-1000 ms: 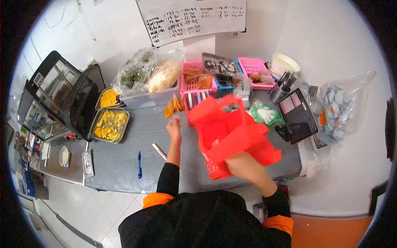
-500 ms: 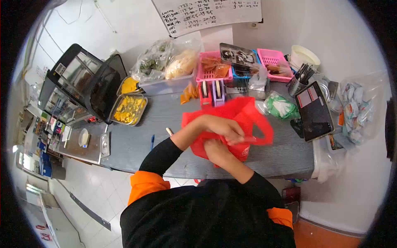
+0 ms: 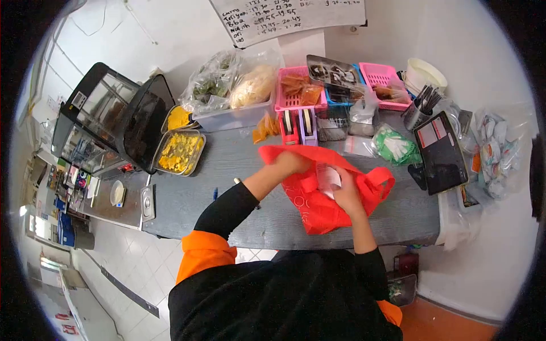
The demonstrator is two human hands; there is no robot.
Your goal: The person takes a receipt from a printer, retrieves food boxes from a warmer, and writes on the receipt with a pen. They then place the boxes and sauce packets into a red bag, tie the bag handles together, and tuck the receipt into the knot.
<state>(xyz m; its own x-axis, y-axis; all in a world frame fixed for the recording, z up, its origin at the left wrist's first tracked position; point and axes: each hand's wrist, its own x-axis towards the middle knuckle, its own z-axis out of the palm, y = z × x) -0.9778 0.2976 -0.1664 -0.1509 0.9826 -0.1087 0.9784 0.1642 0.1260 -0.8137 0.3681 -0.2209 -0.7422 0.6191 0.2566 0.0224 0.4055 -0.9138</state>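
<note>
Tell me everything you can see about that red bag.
The red bag looks like soft, creased fabric, with white printing on its side and a looped handle at the right. It slants, mouth open, over the grey table; whether its base rests there is unclear. The left hand is at its upper left rim, fingers hidden. The right hand is at the opening, against a pale item.

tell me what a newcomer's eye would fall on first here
Probably the bright red bag at the near edge of the grey table, with the left hand at its upper rim and the right hand at its opening by a pale item. Next, likely the yellow food towards the table's left, then the handwritten whiteboard at the top of the view.
</note>
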